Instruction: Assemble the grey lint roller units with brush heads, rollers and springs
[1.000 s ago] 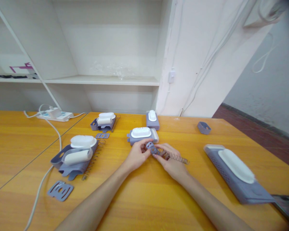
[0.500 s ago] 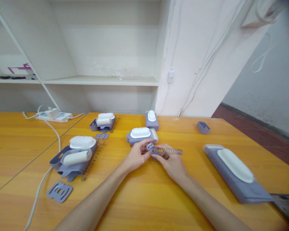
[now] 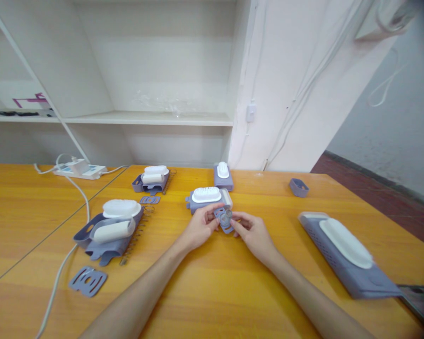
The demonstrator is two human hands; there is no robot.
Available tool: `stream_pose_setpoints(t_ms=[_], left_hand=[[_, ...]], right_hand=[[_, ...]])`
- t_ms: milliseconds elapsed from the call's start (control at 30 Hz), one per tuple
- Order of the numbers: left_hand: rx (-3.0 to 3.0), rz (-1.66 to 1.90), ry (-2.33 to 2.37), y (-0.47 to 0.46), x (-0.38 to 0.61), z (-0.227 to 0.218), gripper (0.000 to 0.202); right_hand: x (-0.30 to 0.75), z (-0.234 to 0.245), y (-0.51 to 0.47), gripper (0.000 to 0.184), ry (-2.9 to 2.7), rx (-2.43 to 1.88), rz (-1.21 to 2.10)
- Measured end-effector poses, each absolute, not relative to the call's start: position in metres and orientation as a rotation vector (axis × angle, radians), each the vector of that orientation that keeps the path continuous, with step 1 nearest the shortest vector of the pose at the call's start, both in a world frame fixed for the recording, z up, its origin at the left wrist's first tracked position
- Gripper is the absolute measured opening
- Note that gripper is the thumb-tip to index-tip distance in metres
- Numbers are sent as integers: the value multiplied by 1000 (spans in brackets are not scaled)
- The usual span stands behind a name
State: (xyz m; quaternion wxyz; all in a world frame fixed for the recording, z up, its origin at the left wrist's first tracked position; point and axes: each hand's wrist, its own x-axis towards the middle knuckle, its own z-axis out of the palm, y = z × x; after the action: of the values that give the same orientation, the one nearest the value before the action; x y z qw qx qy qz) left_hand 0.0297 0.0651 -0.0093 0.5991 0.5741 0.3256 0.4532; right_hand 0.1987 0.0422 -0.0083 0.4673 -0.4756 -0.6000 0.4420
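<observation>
A small grey-purple slotted plate (image 3: 227,230) is held up between my two hands above the wooden table. A metal coil spring (image 3: 227,216) stands out from its middle, pointing toward me, so its length is foreshortened. My left hand (image 3: 202,228) pinches the plate's left side between thumb and fingers. At the right edge, my right hand (image 3: 253,234) grips the plate with thumb and forefinger, close to the spring. Just behind my left hand lies a grey case (image 3: 198,205) with a white bristled oval pad (image 3: 206,194) on top.
Two sets of grey case parts with white rollers (image 3: 113,231) and springs (image 3: 136,235) lie left. A loose slotted plate (image 3: 88,281) lies near a white cable (image 3: 58,278). Right are a larger padded case (image 3: 346,254), a phone (image 3: 422,301) and a small grey cup (image 3: 298,187).
The spring has swung from pointing right to pointing toward me, with the plate turned along with it. My right hand has shifted to the plate's right edge.
</observation>
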Motion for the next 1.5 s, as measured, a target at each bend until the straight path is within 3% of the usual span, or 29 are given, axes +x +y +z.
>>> stream_pose_setpoints(t_ms=[367,700,1000,1233,1500], left_hand=[[1337,969,684,61,31,-4,51],[1385,996,715,59,32,-3,46],[1371,922,660,60,28,-6,61],[1340,986,634,63,30,-7,52],[1372,979,668,62,30,-8,48]], right_hand=[[199,-7,46,23,-1428,-1219,1151],[203,-12,49,34,-1471,-1215,1177],[201,-11,48,33,-1458,-1248,1148],[202,-10,47,41,-1462,-1200,1225],[202,-9,47,35,-1439,-1223,1225]])
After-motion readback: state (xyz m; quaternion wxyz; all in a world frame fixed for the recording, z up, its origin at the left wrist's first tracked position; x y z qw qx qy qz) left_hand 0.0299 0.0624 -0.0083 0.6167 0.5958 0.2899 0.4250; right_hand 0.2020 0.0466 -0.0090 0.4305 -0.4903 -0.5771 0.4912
